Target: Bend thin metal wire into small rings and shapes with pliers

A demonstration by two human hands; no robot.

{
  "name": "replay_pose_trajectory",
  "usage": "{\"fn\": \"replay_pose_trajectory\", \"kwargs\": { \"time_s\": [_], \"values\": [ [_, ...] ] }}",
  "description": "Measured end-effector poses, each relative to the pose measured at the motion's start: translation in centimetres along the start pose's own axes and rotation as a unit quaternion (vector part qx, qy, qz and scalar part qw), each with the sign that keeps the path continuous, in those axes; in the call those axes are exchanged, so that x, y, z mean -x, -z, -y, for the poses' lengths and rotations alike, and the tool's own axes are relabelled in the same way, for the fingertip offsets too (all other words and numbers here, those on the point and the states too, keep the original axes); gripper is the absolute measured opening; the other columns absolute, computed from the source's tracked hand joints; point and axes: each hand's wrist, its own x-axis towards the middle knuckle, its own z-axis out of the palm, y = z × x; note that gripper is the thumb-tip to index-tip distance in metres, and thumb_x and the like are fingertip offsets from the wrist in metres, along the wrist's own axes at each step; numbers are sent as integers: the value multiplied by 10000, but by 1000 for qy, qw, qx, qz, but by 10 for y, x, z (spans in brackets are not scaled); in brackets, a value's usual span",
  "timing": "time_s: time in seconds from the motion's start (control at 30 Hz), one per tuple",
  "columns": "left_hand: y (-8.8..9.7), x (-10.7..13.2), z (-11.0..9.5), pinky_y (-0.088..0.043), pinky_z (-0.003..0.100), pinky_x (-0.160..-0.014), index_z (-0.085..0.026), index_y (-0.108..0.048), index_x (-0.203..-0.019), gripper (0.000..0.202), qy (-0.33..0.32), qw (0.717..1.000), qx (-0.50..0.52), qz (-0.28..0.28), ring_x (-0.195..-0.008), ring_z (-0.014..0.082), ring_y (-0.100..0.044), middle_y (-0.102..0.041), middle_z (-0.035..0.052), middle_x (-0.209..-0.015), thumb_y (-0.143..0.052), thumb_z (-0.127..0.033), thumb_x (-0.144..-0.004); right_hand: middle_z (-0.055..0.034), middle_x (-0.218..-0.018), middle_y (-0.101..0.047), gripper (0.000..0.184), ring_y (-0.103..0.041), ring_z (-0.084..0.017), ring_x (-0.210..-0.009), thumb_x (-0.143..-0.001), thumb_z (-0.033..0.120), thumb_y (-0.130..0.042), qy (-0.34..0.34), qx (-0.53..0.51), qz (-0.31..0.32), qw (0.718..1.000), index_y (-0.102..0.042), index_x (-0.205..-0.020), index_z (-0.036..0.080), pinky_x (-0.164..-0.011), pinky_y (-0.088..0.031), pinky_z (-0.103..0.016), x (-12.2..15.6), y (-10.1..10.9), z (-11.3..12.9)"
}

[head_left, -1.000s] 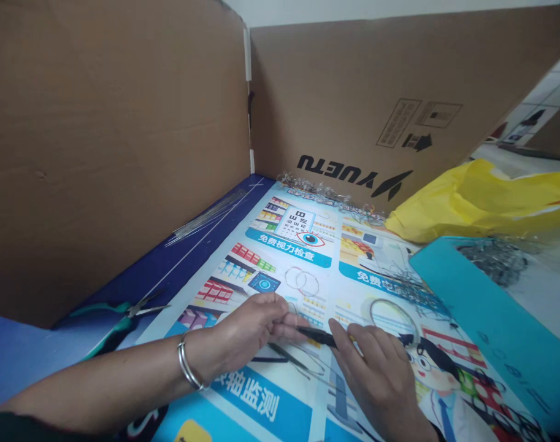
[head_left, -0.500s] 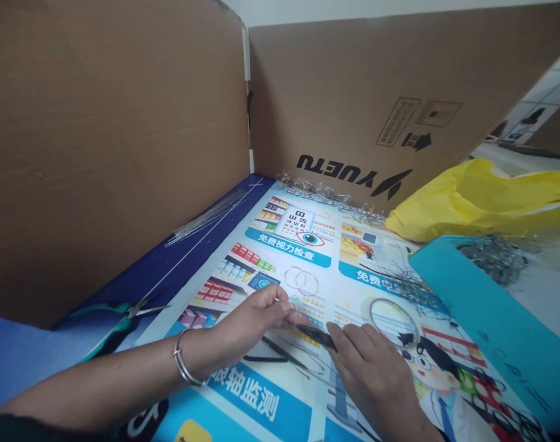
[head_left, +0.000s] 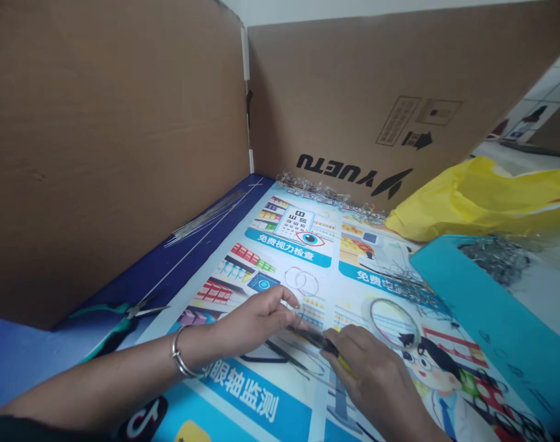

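My right hand is wrapped round pliers with dark jaws and a bit of yellow on the handle. The jaws point left and reach the fingertips of my left hand. Between thumb and forefinger, that hand pinches what looks like a thin wire; its exact shape is too small to make out. Below the hands, dark thin rods and wires lie on the printed poster. A coil of pale wire lies just beyond my right hand. Two thin wire rings lie beyond my left hand.
Cutting pliers with teal handles lie open at the left. Straight wires run along the left cardboard wall. Wire scraps lie by a teal box, near a yellow bag. Black loops lie lower right.
The pliers have turned and moved slightly left, so their yellow handle part now shows. My left hand has shifted a little right, its forefinger reaching further over the jaws.
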Motion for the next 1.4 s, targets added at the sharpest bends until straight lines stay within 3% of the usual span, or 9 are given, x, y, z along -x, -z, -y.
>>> {"fn": "replay_pose_trajectory", "kwargs": {
  "time_s": [0.13,0.3,0.47,0.6,0.73,1.0,1.4],
  "values": [
    [2,-2,0,-434,414,-890,-166,-494,-1232,496,50,998,24,10,-965,235,-633,-695,123,-1030,-595,-421,-819,-65,-765,-588,217,-553,-205,-731,-933,218,-392,36,74,-29,996,-581,-1009,143,-622,-389,-321,-3,-1,2],
    [4,-6,5,-475,342,-792,-166,-663,-1023,368,33,999,1,16,-806,175,-641,-709,88,-927,-576,-462,-822,-50,-712,-555,240,-515,-188,-685,-924,171,-372,55,85,-24,995,-596,-1002,135,-607,-358,-316,-3,-2,2],
    [2,-7,5,-474,303,-739,-152,-647,-792,311,49,998,40,-19,-696,129,-613,-701,59,-829,-592,-457,-806,-60,-727,-560,230,-510,-196,-700,-902,151,-404,67,102,-40,992,-610,-1000,119,-631,-357,-331,-3,-3,2],
    [-3,-7,5,-470,303,-697,-146,-612,-745,312,80,990,101,-65,-667,133,-617,-689,62,-796,-577,-448,-810,-85,-779,-588,210,-520,-216,-741,-882,168,-474,67,112,-71,989,-610,-1028,106,-673,-372,-362,-3,0,4],
    [-7,-7,8,-456,296,-659,-143,-622,-722,291,86,987,114,-69,-643,139,-603,-663,49,-741,-586,-423,-795,-109,-833,-613,239,-525,-245,-779,-837,134,-539,85,135,-100,982,-610,-1065,112,-694,-381,-392,0,3,8],
    [-17,-5,3,-441,321,-723,-140,-638,-692,255,90,985,117,-90,-716,163,-601,-656,56,-749,-603,-383,-764,-119,-886,-639,300,-533,-276,-827,-831,72,-506,123,203,-76,968,-609,-1112,106,-721,-377,-427,-2,1,16],
    [-22,-3,3,-481,323,-669,-145,-630,-667,223,122,975,159,-93,-727,174,-606,-654,56,-760,-627,-358,-735,-100,-859,-654,274,-542,-248,-812,-868,75,-456,137,216,-92,962,-626,-1077,125,-726,-378,-408,-6,2,21]
  ]
}}
